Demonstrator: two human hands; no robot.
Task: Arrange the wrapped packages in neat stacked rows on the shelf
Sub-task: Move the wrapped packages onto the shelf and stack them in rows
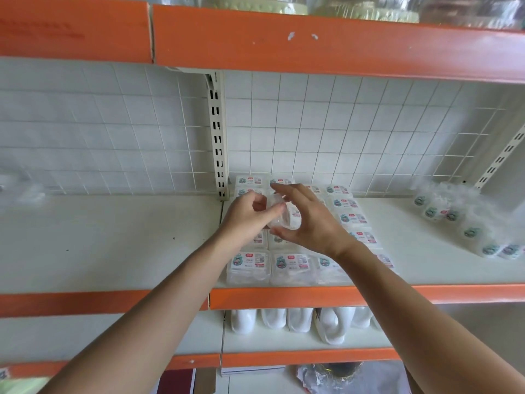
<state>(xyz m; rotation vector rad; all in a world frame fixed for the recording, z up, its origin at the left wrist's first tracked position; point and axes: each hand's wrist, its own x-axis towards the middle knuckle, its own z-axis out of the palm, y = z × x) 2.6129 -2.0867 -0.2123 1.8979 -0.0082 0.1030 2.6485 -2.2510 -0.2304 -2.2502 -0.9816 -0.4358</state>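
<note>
Small white wrapped packages with a cartoon label lie in rows on the middle shelf [113,245]; the front row [248,265] sits at the shelf's edge, and more rows [348,216] run back toward the wire grid. One wrapped package [285,220] is held above the rows between both hands. My left hand [247,220] pinches its left end with curled fingers. My right hand [309,223] curls round its right side, thumb below. My hands and forearms hide the middle rows.
A torn clear plastic bulk pack [468,220] with several more packages lies on the shelf at the right. An orange-edged upper shelf [312,44] hangs overhead. White jugs [272,319] stand on the shelf below. A slotted upright post [218,137] divides the bays.
</note>
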